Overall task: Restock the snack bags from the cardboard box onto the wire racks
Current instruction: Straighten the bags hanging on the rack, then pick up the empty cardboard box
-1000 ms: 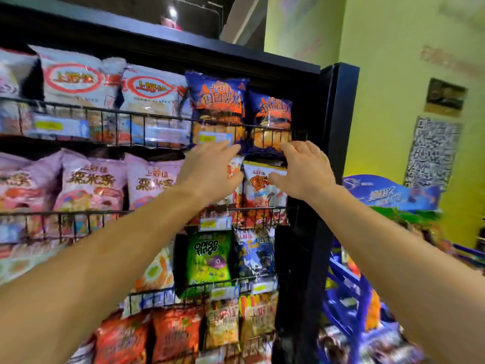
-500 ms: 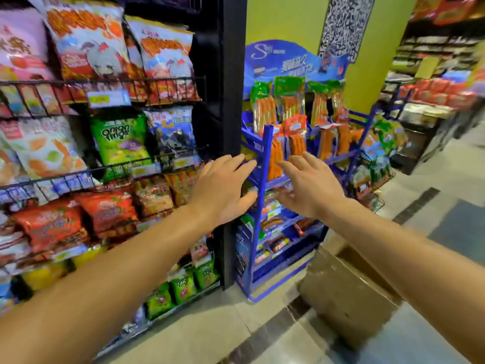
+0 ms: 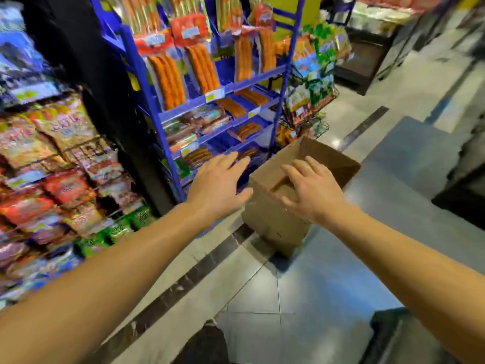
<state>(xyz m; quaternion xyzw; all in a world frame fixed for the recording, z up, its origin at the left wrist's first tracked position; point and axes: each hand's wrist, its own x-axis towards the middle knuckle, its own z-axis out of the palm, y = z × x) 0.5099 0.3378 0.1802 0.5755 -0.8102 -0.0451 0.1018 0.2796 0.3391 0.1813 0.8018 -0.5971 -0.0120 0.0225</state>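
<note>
A brown cardboard box [image 3: 273, 219] stands open on the floor beside the racks; what lies inside is hidden from me. My right hand [image 3: 312, 190] hovers over its open top, fingers spread and empty. My left hand [image 3: 220, 182] is stretched out just left of the box, fingers straight, holding nothing. At the left, the wire racks [image 3: 86, 151] are packed with snack bags [image 3: 65, 187] in red, green and purple.
A blue rack [image 3: 154, 106] with orange sausage packs stands behind the box. A small wire stand [image 3: 312, 106] with green packets is to its right. Tiled floor [image 3: 288, 298] with a dark stripe stretches toward me. Dark shelving [image 3: 462, 185] lines the right side.
My view has swung down and right, from the upper wire racks to the floor. Both hands left the shelved bags and dropped toward the cardboard box, still empty.
</note>
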